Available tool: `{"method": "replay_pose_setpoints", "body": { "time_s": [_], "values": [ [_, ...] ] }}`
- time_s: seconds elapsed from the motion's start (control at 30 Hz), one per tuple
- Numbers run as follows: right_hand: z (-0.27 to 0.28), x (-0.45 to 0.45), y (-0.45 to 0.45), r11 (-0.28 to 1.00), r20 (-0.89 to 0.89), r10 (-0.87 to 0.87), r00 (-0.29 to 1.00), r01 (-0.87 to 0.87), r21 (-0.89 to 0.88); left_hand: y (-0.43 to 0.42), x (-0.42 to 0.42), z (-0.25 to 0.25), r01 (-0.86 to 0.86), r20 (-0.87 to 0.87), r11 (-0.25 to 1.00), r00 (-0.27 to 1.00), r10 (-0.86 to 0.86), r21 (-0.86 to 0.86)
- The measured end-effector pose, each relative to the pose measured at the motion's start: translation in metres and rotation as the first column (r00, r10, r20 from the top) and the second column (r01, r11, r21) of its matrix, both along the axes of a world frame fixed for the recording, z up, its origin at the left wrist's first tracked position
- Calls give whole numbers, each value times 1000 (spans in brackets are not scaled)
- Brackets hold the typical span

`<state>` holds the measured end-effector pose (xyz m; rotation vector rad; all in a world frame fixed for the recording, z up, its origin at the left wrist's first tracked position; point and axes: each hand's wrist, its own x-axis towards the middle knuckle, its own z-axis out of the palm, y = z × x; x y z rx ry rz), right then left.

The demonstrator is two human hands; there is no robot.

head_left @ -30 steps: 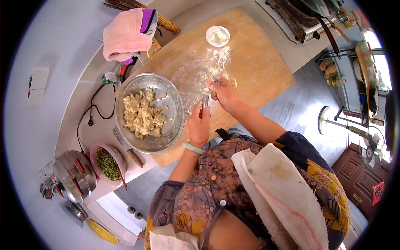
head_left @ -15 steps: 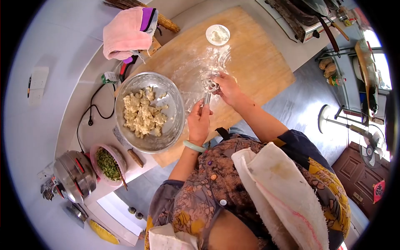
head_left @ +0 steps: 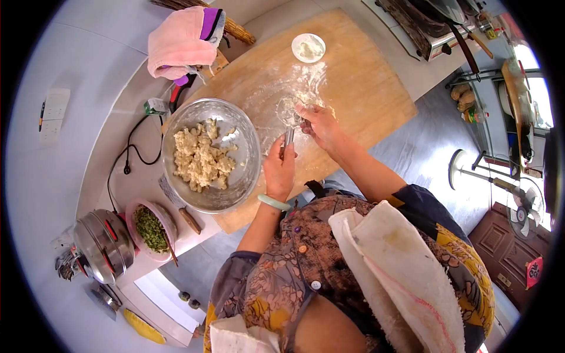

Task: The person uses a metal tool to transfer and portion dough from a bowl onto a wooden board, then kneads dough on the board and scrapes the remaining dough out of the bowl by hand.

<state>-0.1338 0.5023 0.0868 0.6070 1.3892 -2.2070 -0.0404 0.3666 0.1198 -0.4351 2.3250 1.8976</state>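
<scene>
My left hand (head_left: 279, 170), a pale green bangle on its wrist, is closed around the handle of a metal whisk (head_left: 289, 134). The whisk's head points away from me over the floured wooden board (head_left: 365, 88), with pale dough or flour on its wires. At that head, the fingers of my right hand (head_left: 321, 125) are closed on the wires; what lies between the fingertips is hidden. To the left stands a large steel bowl (head_left: 250, 170) with lumpy, crumbly dough (head_left: 200, 159) in it. Farther back on the board sits a small white bowl of flour (head_left: 308, 48).
A pink bowl of chopped greens (head_left: 152, 228), a wooden-handled knife (head_left: 189, 220) and a steel pot (head_left: 105, 247) stand at the left. A pink towel (head_left: 182, 44) hangs at the back left. The stove (head_left: 432, 44) is back right, a fan (head_left: 521, 206) at far right.
My right hand has shifted slightly on the whisk's head, its fingers now more stretched along the wires. The whisk has turned a little, its head now farther left. The left hand keeps its hold.
</scene>
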Motion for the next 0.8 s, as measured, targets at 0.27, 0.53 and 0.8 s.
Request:
{"method": "replay_pose_setpoints", "body": {
  "time_s": [0.27, 0.53, 0.8],
  "values": [
    [-1, 12, -11, 991, -51, 102, 993, -106, -80, 8, -1, -7, -86, -20, 993, 996, 88, 76],
    [2, 21, -10, 965, -37, 93, 995, -99, -241, 5, -6, -13, -103, -45, 983, 993, 111, 150],
    [-8, 9, 1, 957, -30, -116, 993, 104, -270, 5, -7, -5, -157, 143, 943, 982, 119, 293]
  ]
}}
